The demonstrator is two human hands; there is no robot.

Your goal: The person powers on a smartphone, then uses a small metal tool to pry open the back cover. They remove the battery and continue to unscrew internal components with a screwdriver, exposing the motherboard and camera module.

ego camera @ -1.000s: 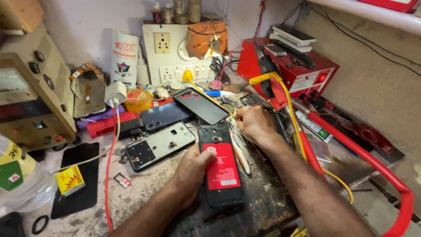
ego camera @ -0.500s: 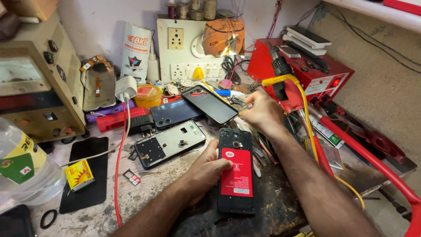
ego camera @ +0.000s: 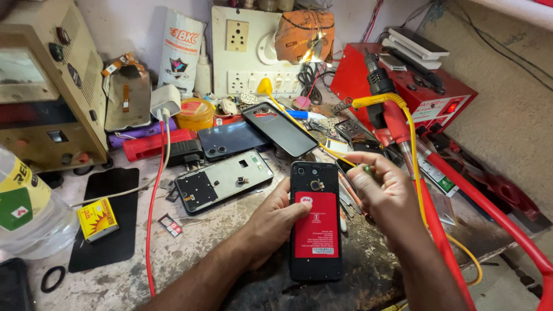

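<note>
An opened black phone (ego camera: pixel 315 253) with a red battery lies face down on the worn bench. My left hand (ego camera: pixel 275 222) rests on its left edge, thumb on the battery. My right hand (ego camera: pixel 385 194) hovers just right of the phone's top. Its thumb and fingers are pinched on a small thin tool with a green tip (ego camera: pixel 366 168). I cannot tell what kind of tool it is.
A phone frame (ego camera: pixel 224 179), a dark blue back cover (ego camera: pixel 230 139) and a black phone (ego camera: pixel 280 130) lie behind. A red rework station (ego camera: pixel 423 95) with a yellow cable (ego camera: pixel 416 173) stands right. At left are a beige power supply (ego camera: pixel 46 92), a plastic bottle (ego camera: pixel 23 210) and a yellow box (ego camera: pixel 97 219).
My right hand has come back from the pile of tools behind the phone to the phone's upper right, pinching the thin tool. My left hand stays on the phone.
</note>
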